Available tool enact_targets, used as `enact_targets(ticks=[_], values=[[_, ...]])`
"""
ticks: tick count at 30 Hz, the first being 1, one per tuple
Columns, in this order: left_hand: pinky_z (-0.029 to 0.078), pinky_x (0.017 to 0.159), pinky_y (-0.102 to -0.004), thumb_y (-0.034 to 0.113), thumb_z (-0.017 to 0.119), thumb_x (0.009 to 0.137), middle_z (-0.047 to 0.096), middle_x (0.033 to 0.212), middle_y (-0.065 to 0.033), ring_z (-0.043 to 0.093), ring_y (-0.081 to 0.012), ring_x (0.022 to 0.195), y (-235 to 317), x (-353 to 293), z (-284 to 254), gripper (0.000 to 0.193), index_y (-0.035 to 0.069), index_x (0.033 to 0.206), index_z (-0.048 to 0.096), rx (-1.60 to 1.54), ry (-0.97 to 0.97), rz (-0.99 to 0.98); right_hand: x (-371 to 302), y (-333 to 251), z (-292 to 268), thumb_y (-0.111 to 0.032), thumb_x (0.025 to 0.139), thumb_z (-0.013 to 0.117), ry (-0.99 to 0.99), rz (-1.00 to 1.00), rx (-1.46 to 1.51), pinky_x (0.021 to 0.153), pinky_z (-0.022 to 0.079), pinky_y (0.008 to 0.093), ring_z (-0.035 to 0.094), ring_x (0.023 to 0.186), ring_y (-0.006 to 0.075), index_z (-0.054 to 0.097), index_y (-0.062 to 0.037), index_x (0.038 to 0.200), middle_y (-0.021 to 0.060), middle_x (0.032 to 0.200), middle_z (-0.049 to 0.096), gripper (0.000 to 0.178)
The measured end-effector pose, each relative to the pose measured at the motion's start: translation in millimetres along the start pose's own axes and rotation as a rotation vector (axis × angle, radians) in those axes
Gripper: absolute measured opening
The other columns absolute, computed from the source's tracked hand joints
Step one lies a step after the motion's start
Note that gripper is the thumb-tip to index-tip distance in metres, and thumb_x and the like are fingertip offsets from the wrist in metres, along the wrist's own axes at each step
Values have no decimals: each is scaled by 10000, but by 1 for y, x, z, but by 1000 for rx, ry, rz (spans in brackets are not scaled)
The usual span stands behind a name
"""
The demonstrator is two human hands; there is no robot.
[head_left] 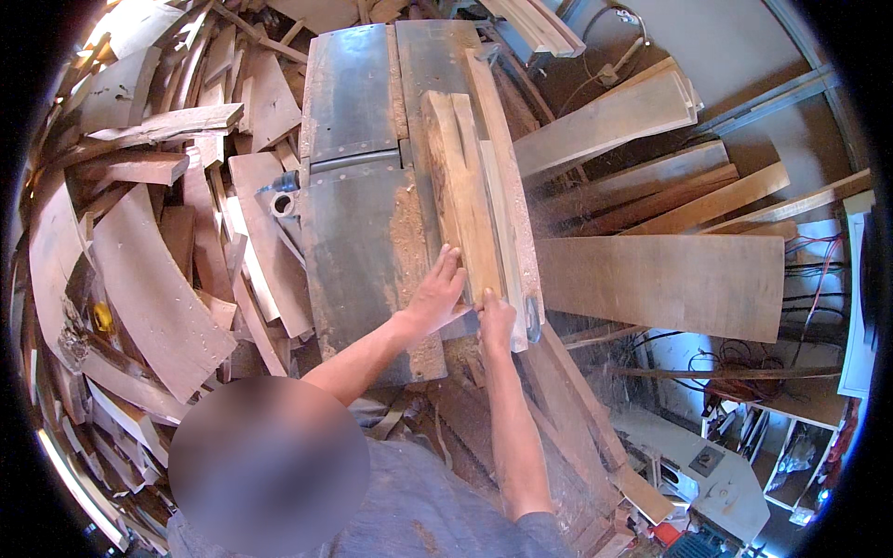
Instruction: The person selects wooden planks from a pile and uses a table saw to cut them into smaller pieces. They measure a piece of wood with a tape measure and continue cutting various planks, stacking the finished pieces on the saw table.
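- Working at a flat grey metal table (352,223) strewn with tan sawdust (407,223), between heaped brown wooden offcuts (153,288) and long brown planks (665,279).
- Showing clear plastic-looking stuff (797,453) inside a white-edged open shelf (779,456).
- Resting the left hand (437,291), fingers extended, on a long yellowish-brown wooden board (456,186) lying along the table's right side.
- Curling the right hand (498,324) at its near end; cannot tell if gripping.

head view | text: none readable | labels: none readable | numbers: none readable | signs: none readable | brands: none readable
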State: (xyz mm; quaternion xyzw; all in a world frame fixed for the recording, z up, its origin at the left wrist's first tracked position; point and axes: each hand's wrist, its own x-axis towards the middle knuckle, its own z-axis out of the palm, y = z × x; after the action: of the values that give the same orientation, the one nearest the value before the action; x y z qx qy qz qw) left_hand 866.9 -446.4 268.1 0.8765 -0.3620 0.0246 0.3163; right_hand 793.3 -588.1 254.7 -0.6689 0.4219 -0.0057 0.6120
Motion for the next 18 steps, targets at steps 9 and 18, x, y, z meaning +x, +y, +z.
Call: enact_targets(ticks=[9, 18], values=[[377, 1160, -535, 304, 895, 695, 423, 1422, -368, 369, -542, 1402, -9, 14, -7, 663, -94, 1084, 534, 32, -8, 28, 12, -8, 8, -352, 999, 601, -34, -46, 66, 349, 276, 310, 388, 370, 130, 620, -9, 674, 2, 512, 454, 474], [388, 1157, -518, 260, 916, 643, 421, 1432, -363, 384, -540, 1397, -21, 24, -5, 668, -85, 1078, 545, 5, 22, 2, 27, -12, 20, -342, 1003, 599, -32, -49, 58, 344, 283, 307, 391, 381, 129, 628, 0, 712, 7, 532, 469, 450]])
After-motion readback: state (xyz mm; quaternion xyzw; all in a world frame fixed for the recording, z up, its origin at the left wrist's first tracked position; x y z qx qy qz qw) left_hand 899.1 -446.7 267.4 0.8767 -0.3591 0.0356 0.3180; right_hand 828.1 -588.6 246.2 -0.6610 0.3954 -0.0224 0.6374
